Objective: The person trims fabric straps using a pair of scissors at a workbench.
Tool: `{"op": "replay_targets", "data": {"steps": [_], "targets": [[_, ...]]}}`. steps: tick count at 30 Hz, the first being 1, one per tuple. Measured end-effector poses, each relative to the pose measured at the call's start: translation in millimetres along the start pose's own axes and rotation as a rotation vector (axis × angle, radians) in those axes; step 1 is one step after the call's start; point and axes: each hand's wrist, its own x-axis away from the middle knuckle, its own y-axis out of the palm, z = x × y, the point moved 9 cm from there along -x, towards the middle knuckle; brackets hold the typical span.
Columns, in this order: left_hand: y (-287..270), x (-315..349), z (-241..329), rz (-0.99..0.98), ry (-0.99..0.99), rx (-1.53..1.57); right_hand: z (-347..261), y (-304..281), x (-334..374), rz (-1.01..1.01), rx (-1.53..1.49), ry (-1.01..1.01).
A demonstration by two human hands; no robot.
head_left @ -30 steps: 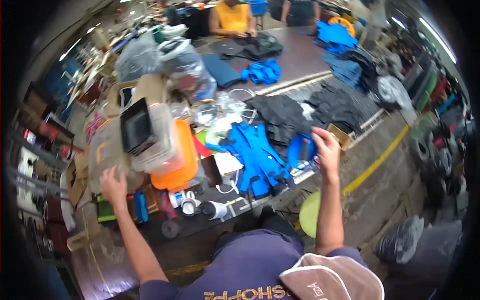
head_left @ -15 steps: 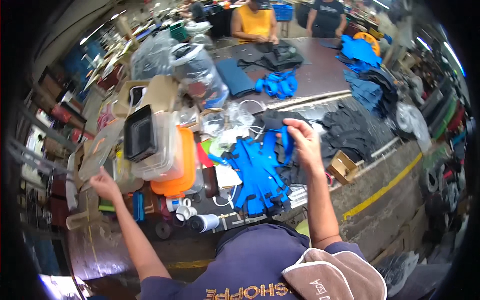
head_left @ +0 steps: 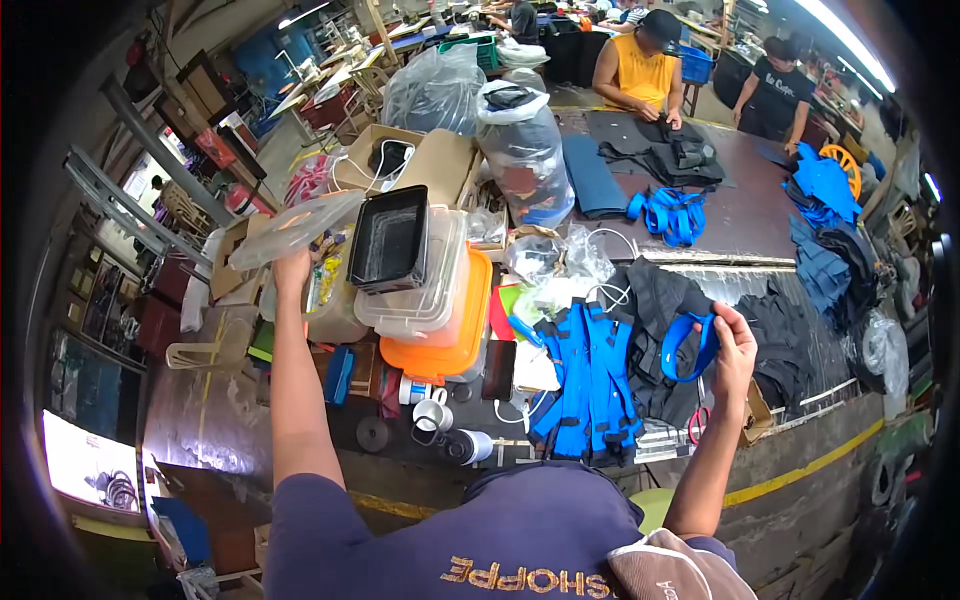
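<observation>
My right hand point(head_left: 735, 348) pinches a blue strap point(head_left: 670, 352) that hangs in a loop above black fabric pieces point(head_left: 655, 300). On the left, my left hand point(head_left: 292, 268) is at the edge of a clear plastic lid point(head_left: 295, 230), which sits tilted over a translucent bin point(head_left: 338, 322) with small yellow items inside. The lid hides its fingers, so their grip does not show. Between my hands lies a fan of blue strips point(head_left: 590, 375) with dark ends. Red-handled scissors point(head_left: 699, 425) rest below the strap.
A black tray point(head_left: 388, 240) tops stacked clear tubs beside an orange lid point(head_left: 440, 345). Mugs point(head_left: 432, 412), a phone point(head_left: 498, 370) and a tape roll point(head_left: 373, 434) sit near the front edge. Across the table, a person in yellow point(head_left: 643, 75) handles dark fabric; another point(head_left: 778, 95) stands farther right.
The view has swung left and sharpened. My left hand has moved from beside the clear lid to its near edge. My right hand still holds the blue strap, now over the black fabric.
</observation>
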Motion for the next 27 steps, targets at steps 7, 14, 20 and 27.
{"op": "replay_targets", "data": {"steps": [7, 14, 20, 27], "targets": [[109, -46, -128, -0.422, 0.316, -0.766, 5, 18, 5, -0.009, -0.01, 0.037], [65, -29, -95, 0.0, 0.243, -0.57, 0, 21, 13, -0.034, -0.026, 0.03], [68, -27, -115, -0.359, -0.084, -0.641, -2, 23, 21, -0.056, -0.053, 0.042], [77, -31, -118, -0.188, -0.14, -0.135, -8, 24, 28, -0.015, -0.011, 0.063]]}}
